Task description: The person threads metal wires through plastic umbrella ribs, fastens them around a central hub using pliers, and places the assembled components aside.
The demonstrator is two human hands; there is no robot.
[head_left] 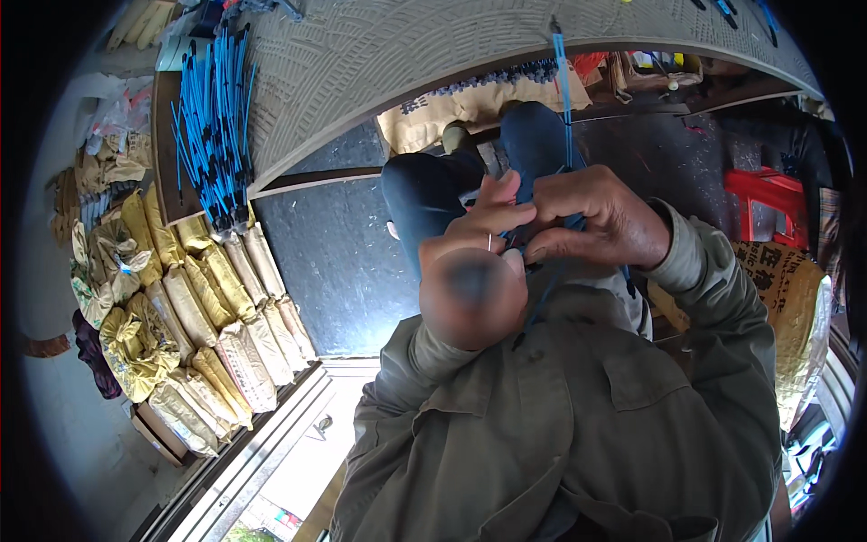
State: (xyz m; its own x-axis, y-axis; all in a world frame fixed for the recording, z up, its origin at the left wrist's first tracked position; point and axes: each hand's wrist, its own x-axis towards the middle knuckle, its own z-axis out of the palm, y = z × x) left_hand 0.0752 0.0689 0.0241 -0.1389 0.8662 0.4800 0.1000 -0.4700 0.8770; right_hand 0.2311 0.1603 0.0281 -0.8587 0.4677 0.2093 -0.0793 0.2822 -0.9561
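Observation:
In front of my chest, my left hand (479,221) and my right hand (601,217) meet with fingers bent and pinched. Thin blue cords (567,117) with black ends run between them. The cords stretch up to a dark piece at the edge of the table, and more lengths hang below my hands against my jacket. A ring is on one left finger. Exactly what sits between the fingertips is mostly hidden, and a round blur covers my left wrist. Many similar blue cords (212,126) lie bundled at the table's left end.
A grey, ridged table (361,63) curves across the far side. Stacked long packages in yellowish wrapping (212,298) fill the left. To the right are a red plastic stool (768,208) and a brown printed sack (777,289). My knees are below the table edge.

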